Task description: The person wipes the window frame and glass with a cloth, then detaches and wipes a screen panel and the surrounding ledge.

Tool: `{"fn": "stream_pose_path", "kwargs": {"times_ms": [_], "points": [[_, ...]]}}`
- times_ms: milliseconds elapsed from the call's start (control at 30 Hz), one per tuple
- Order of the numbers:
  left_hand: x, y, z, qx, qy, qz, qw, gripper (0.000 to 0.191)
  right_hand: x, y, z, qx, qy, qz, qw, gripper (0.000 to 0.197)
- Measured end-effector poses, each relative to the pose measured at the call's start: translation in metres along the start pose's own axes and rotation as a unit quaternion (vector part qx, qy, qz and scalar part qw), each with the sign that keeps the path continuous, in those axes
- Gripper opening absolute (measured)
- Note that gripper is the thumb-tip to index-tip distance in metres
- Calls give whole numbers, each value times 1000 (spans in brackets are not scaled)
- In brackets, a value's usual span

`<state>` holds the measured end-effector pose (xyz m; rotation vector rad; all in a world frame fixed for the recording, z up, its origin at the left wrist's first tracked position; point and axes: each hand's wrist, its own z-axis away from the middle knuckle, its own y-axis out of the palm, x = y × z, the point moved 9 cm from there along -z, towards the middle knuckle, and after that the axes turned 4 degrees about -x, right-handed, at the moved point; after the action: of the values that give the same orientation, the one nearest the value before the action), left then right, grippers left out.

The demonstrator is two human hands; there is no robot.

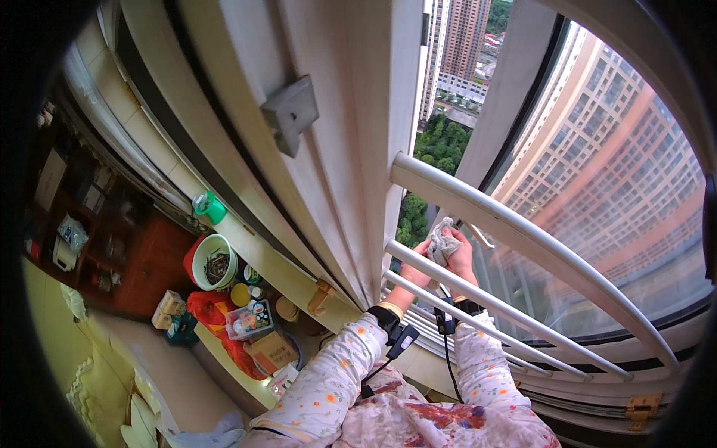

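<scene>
Both my hands reach between the white metal guard rails (504, 210) of a window. They meet beyond the bars on a crumpled grey cloth (442, 242). My left hand (415, 271) grips its lower left side, partly behind a rail. My right hand (461, 259) holds the cloth from the right, fingers bent round it. A window handle (480, 236) sits just right of my right hand, on the open window sash. Black straps with small cabled devices circle both wrists, below patterned sleeves.
Left of the thick white window frame (358, 112), a ledge carries a pale green bucket (215, 262) of dark sticks, a green cup (209, 208), a clear plastic box (250, 320), a cardboard box (273, 351) and red bags (210, 309). Tall buildings and trees show outside, far below.
</scene>
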<state>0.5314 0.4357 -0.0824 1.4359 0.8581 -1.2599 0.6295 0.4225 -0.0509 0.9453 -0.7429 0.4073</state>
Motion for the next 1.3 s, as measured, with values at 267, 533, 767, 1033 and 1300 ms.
{"fn": "stream_pose_path", "kwargs": {"times_ms": [267, 533, 767, 1033, 1300], "points": [[22, 3, -9, 1, -13, -64, 998, 33, 15, -3, -6, 43, -103, 196, 974, 19], [80, -23, -29, -70, -72, 78, 992, 39, 5, -2, -2, 8, -12, 108, 994, 17], [64, -33, -19, -79, -108, 45, 990, 33, 8, 0, 2, -28, -79, 173, 981, 15], [-44, -8, -2, -92, -11, 48, 995, 21, 5, 0, -3, 204, -129, 253, 937, 38], [-45, 6, -12, -50, 20, 45, 998, 23, -14, -18, -11, 160, -133, 276, 938, 39]]}}
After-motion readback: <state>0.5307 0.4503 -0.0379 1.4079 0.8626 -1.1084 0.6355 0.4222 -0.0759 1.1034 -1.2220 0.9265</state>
